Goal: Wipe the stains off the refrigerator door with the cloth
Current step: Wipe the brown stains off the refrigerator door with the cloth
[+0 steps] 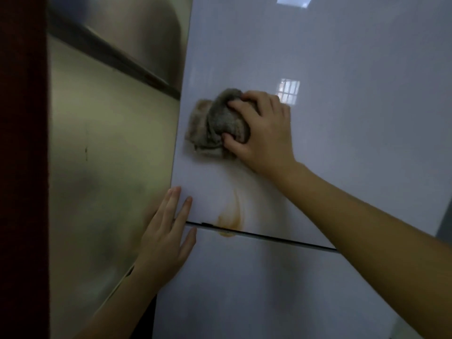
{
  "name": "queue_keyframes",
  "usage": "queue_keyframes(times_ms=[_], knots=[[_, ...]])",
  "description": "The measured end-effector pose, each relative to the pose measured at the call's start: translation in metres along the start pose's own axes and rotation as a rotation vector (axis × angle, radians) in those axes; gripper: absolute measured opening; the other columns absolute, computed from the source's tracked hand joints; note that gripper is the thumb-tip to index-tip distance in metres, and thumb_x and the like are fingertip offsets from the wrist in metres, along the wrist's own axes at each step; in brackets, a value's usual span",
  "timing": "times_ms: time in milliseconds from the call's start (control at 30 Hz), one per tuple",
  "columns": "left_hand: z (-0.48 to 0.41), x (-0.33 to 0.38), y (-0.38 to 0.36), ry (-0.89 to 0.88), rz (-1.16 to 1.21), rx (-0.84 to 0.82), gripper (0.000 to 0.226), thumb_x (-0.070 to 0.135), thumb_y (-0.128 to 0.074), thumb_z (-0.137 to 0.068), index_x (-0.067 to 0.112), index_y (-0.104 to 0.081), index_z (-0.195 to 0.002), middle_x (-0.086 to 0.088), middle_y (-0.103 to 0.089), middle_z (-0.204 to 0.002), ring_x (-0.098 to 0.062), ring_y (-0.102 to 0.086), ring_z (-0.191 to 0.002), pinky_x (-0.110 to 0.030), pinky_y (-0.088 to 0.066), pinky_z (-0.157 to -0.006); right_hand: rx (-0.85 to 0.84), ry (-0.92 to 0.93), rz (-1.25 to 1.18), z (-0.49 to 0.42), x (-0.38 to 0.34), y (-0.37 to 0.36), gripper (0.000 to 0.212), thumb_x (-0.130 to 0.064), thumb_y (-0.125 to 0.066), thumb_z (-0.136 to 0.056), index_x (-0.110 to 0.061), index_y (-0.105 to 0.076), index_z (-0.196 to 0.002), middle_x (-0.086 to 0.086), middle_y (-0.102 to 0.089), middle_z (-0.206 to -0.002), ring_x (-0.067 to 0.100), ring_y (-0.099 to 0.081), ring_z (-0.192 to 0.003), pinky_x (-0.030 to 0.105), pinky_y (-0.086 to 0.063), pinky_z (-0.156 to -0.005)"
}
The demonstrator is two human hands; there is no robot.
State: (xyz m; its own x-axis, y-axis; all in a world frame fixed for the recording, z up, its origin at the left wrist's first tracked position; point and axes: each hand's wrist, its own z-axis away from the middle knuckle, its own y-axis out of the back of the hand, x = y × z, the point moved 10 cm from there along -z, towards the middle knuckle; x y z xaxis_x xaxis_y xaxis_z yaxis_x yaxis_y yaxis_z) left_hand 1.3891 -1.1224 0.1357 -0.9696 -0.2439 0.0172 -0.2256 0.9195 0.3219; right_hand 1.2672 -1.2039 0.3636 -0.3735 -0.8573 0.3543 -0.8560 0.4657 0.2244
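Observation:
The glossy white refrigerator door [342, 143] fills the right of the head view. My right hand [264, 135] presses a bunched grey-brown cloth [215, 123] flat against the upper door near its left edge. Below the cloth an orange-brown stain [232, 216] streaks down to the gap [281, 238] between the upper and lower doors and slightly past it. My left hand [168, 228] lies flat with fingers spread at the door's left edge, over the gap, holding nothing.
A shiny steel panel [102, 167] stands left of the fridge, with a dark strip [110, 52] crossing it diagonally near the top. A dark red-brown surface [22, 167] runs down the far left. The lower door [269, 289] continues beneath the gap.

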Motion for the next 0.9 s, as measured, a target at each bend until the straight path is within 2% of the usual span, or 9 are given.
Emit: queue_keyframes(times_ms=[100,267,333,467,567,633,733,800,900], knots=[[0.001,0.000,-0.001,0.004,0.012,-0.006,0.060,0.037,-0.043,-0.102,0.006,-0.040,-0.153,-0.017,-0.025,-0.165,-0.031,-0.025,-0.154,-0.030,-0.015,-0.127,-0.024,0.018,-0.012,0.008,-0.017,-0.010,0.063,-0.050,-0.070,-0.077,-0.019,-0.065,-0.131,0.009,-0.059,-0.134,0.032,-0.053,-0.122,0.045,-0.041,-0.096],[0.002,0.000,0.001,0.010,0.021,0.004,0.060,0.037,-0.045,-0.101,0.007,-0.039,-0.153,-0.014,-0.024,-0.166,-0.029,-0.023,-0.155,-0.031,-0.018,-0.126,-0.140,0.379,0.038,0.036,-0.031,-0.015,0.057,-0.048,-0.072,-0.081,-0.017,-0.068,-0.128,0.012,-0.063,-0.130,0.034,-0.058,-0.116,0.044,-0.042,-0.093],[0.002,-0.001,0.000,0.013,0.025,0.005,0.060,0.037,-0.044,-0.101,0.007,-0.039,-0.153,-0.014,-0.023,-0.167,-0.029,-0.023,-0.155,-0.031,-0.018,-0.126,-0.110,0.350,0.060,0.016,-0.018,-0.007,0.057,-0.048,-0.073,-0.080,-0.016,-0.068,-0.128,0.012,-0.064,-0.129,0.035,-0.058,-0.116,0.043,-0.042,-0.092],[0.002,-0.001,-0.003,0.010,0.032,0.009,0.060,0.037,-0.044,-0.101,0.006,-0.040,-0.152,-0.015,-0.024,-0.166,-0.031,-0.027,-0.153,-0.038,-0.029,-0.122,-0.002,0.101,0.033,-0.034,-0.001,0.004,0.060,-0.050,-0.071,-0.078,-0.018,-0.066,-0.129,0.010,-0.061,-0.130,0.033,-0.055,-0.119,0.045,-0.043,-0.095],[0.002,-0.001,-0.003,0.010,0.029,0.012,0.060,0.037,-0.045,-0.101,0.005,-0.041,-0.152,-0.016,-0.026,-0.165,-0.032,-0.029,-0.152,-0.041,-0.032,-0.120,0.037,-0.005,-0.003,-0.030,-0.010,-0.004,0.061,-0.050,-0.069,-0.079,-0.019,-0.065,-0.131,0.009,-0.060,-0.131,0.032,-0.054,-0.120,0.044,-0.041,-0.096],[0.003,-0.002,-0.005,0.014,0.025,0.004,0.061,0.039,-0.043,-0.101,0.007,-0.038,-0.153,-0.015,-0.025,-0.166,-0.031,-0.027,-0.153,-0.040,-0.031,-0.120,-0.020,0.060,-0.019,-0.008,-0.026,-0.015,0.063,-0.050,-0.068,-0.080,-0.019,-0.063,-0.134,0.010,-0.059,-0.134,0.033,-0.053,-0.122,0.045,-0.042,-0.097],[0.004,-0.002,-0.004,0.013,0.036,0.007,0.061,0.039,-0.042,-0.102,0.009,-0.036,-0.154,-0.013,-0.024,-0.166,-0.030,-0.025,-0.154,-0.039,-0.030,-0.121,-0.139,0.340,0.001,0.033,-0.046,-0.024,0.059,-0.050,-0.068,-0.083,-0.018,-0.065,-0.133,0.011,-0.062,-0.133,0.033,-0.057,-0.118,0.045,-0.044,-0.094],[0.004,-0.001,-0.004,0.011,0.040,0.003,0.062,0.039,-0.043,-0.101,0.008,-0.036,-0.154,-0.013,-0.023,-0.167,-0.030,-0.024,-0.155,-0.036,-0.026,-0.123,-0.158,0.454,0.026,0.036,-0.040,-0.017,0.055,-0.050,-0.069,-0.086,-0.017,-0.068,-0.130,0.011,-0.064,-0.130,0.033,-0.059,-0.114,0.044,-0.044,-0.092],[0.004,0.000,-0.005,0.019,0.042,0.007,0.062,0.038,-0.045,-0.100,0.006,-0.038,-0.153,-0.014,-0.022,-0.167,-0.032,-0.025,-0.154,-0.036,-0.024,-0.125,-0.057,0.327,0.051,-0.009,-0.005,0.005,0.055,-0.047,-0.072,-0.082,-0.017,-0.069,-0.127,0.012,-0.065,-0.127,0.035,-0.060,-0.112,0.041,-0.041,-0.091]])
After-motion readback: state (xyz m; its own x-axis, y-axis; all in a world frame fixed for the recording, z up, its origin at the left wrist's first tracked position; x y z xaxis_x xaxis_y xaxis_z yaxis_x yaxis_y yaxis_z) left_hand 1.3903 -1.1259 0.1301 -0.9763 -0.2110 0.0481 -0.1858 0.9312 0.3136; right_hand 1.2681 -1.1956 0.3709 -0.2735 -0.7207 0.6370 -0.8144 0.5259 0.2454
